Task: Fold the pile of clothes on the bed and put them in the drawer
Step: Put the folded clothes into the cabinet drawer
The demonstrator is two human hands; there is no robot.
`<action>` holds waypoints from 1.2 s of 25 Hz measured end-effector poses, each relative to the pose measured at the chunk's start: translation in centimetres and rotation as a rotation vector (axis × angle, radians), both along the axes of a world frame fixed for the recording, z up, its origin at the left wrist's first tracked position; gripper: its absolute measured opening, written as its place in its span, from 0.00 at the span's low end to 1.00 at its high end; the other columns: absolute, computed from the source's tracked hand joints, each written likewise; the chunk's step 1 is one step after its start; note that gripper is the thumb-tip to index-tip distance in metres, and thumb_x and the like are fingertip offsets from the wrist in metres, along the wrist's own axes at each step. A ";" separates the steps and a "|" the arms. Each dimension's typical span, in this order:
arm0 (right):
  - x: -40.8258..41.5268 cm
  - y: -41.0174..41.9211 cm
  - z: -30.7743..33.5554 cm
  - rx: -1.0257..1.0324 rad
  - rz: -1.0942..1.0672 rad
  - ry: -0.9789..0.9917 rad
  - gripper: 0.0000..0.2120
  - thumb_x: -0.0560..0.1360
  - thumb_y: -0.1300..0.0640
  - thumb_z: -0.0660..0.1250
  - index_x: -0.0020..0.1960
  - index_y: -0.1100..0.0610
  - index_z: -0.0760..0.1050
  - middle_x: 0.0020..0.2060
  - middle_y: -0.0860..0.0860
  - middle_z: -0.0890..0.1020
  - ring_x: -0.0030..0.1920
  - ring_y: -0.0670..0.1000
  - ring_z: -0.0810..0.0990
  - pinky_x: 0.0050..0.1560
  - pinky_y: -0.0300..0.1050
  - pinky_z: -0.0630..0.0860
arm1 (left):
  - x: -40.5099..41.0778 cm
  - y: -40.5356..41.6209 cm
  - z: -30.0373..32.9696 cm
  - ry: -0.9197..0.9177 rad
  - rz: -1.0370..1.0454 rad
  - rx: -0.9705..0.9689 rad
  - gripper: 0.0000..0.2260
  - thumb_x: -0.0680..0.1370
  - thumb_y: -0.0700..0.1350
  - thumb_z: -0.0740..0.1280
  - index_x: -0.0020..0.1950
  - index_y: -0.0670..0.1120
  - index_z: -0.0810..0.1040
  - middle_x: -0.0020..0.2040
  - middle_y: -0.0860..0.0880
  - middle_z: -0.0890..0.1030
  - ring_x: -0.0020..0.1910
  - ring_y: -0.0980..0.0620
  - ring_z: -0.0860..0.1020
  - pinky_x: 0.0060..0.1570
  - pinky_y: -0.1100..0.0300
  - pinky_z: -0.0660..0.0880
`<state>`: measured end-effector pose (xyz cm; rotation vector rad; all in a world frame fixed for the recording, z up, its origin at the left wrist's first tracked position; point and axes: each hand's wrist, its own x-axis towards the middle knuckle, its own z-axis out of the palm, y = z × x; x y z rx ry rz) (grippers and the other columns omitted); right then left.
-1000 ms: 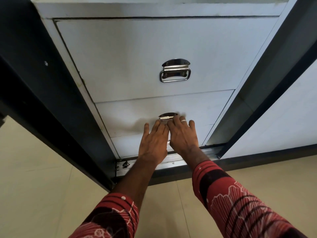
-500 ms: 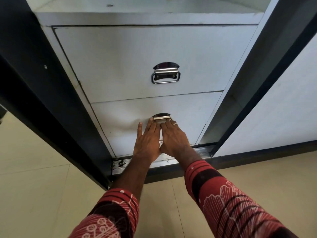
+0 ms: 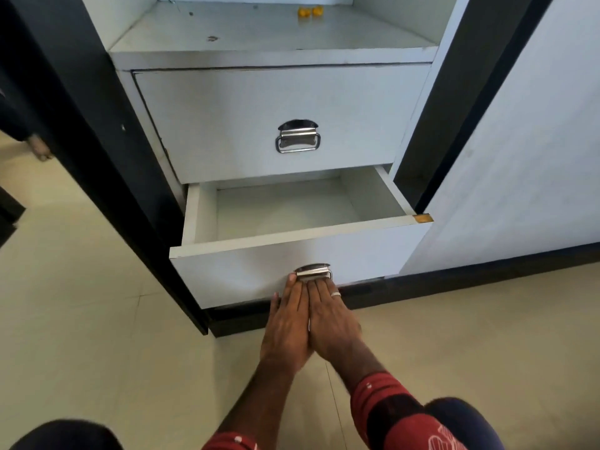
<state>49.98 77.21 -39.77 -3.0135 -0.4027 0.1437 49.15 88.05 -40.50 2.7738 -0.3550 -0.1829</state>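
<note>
Sleeves (image 3: 406,414) of red patterned cloth are seen nearest the camera, with dark knees at the bottom corners. Both forearms are stretched forward over the pale tiled floor (image 3: 81,336) and meet at the lower drawer (image 3: 246,274). The left hand (image 3: 287,326) and the right hand (image 3: 334,323) are laid side by side, touching along their inner edges. The fingers (image 3: 316,289) of both hands are held straight and together, their tips reaching the metal drop handle (image 3: 313,271) on the drawer front; whether any tips are hooked beneath the handle cannot be told. A ring is worn on the right hand.

The lower drawer is drawn out well clear of the cabinet, so that its white interior is exposed from above; nothing is seen lying in it. This placement is judged to prepare a receptacle for folded garments. The clothes and the bed are not in view, so no part of the folding can be assessed here.

Above it, the upper drawer (image 3: 227,125) is shut flush, its handle (image 3: 298,137) hanging down. Farther back, an open shelf (image 3: 259,34) carries two small orange objects (image 3: 310,11). Dark frame members (image 3: 81,125) are set at either side of the cabinet.
</note>
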 end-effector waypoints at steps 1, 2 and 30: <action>-1.6 -0.2 0.2 0.021 0.008 0.004 0.35 0.82 0.58 0.60 0.83 0.62 0.47 0.82 0.61 0.56 0.82 0.61 0.51 0.80 0.54 0.39 | -1.5 0.0 -0.1 0.003 0.000 -0.011 0.46 0.80 0.55 0.67 0.80 0.49 0.32 0.79 0.51 0.32 0.79 0.50 0.31 0.81 0.49 0.38; -3.0 -0.3 0.6 0.049 -0.011 0.022 0.36 0.81 0.59 0.60 0.83 0.62 0.47 0.82 0.60 0.56 0.83 0.60 0.50 0.81 0.52 0.40 | -2.8 0.1 0.0 -0.001 -0.008 -0.013 0.45 0.80 0.53 0.67 0.81 0.48 0.35 0.79 0.50 0.33 0.80 0.50 0.33 0.81 0.51 0.39; -13.9 3.3 4.8 -0.313 -0.155 0.427 0.32 0.86 0.53 0.46 0.81 0.66 0.34 0.82 0.62 0.41 0.82 0.64 0.39 0.79 0.63 0.42 | -15.1 2.2 -0.9 0.044 -0.156 -0.085 0.37 0.81 0.57 0.55 0.81 0.52 0.34 0.79 0.55 0.30 0.79 0.61 0.37 0.76 0.62 0.34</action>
